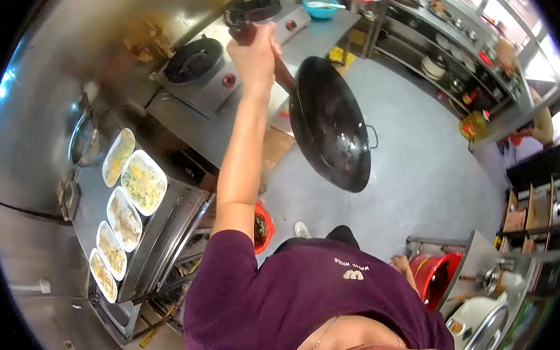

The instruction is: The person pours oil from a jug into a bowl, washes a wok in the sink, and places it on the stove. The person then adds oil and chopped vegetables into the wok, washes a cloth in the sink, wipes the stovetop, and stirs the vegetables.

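Note:
My left hand [253,53] is closed around the handle of a black wok [336,131], held up in front of me at arm's length. The wok is tilted on its side, its inside dark and shiny, with a small metal loop on the far rim. Low at my right side hangs my right hand [401,265], partly hidden by my body. Its fingers look loosely apart with nothing in them, near a red bucket [428,275].
Several white dishes of food [144,182] line the steel counter on the left. Gas burners [193,60] and a blue bowl [322,7] stand ahead. Steel shelves [413,54] hold cookware at the far right. Below my left arm is a red basin [264,228]. Another person's arm [540,128] shows at right.

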A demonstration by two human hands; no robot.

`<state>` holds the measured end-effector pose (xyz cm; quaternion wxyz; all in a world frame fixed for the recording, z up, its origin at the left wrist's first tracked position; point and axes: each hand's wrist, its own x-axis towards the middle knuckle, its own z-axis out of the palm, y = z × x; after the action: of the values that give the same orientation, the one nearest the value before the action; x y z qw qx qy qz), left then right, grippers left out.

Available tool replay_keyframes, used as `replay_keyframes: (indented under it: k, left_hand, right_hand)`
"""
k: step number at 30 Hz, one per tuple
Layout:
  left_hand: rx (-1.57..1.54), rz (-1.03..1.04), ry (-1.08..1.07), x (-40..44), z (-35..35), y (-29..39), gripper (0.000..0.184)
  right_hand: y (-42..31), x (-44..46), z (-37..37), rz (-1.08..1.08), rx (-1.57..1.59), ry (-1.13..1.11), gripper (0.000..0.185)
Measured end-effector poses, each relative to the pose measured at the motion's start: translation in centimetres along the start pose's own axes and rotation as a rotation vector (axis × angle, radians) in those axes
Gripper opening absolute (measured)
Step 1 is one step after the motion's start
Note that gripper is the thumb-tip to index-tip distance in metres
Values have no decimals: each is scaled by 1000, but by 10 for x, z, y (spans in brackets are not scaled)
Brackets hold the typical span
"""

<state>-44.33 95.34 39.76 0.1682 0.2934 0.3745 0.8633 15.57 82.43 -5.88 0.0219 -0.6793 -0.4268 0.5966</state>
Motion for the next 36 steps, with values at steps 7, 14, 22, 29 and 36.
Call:
replay_keyframes:
  k: [7,14,22,29,36]
  left_hand:
    - [108,351,373,136,-31,26,18]
    - [134,645,663,221,-57,48,14]
    - [-28,911,969,293,-193,12,17]
    - [-150,984,1183,265,-280,-44,22]
    - [245,1026,1063,220,-248,-138,12]
  right_hand:
    - [19,155,-38,295,-61,-176,19]
    - [-212,253,-97,22,-75,-192,21]
    - [-455,305,-68,-243,-485,-40,19]
    - [-533,316,-13,-276,-858,-271,16]
    - [-604,382,17,-160,-908,-371,19]
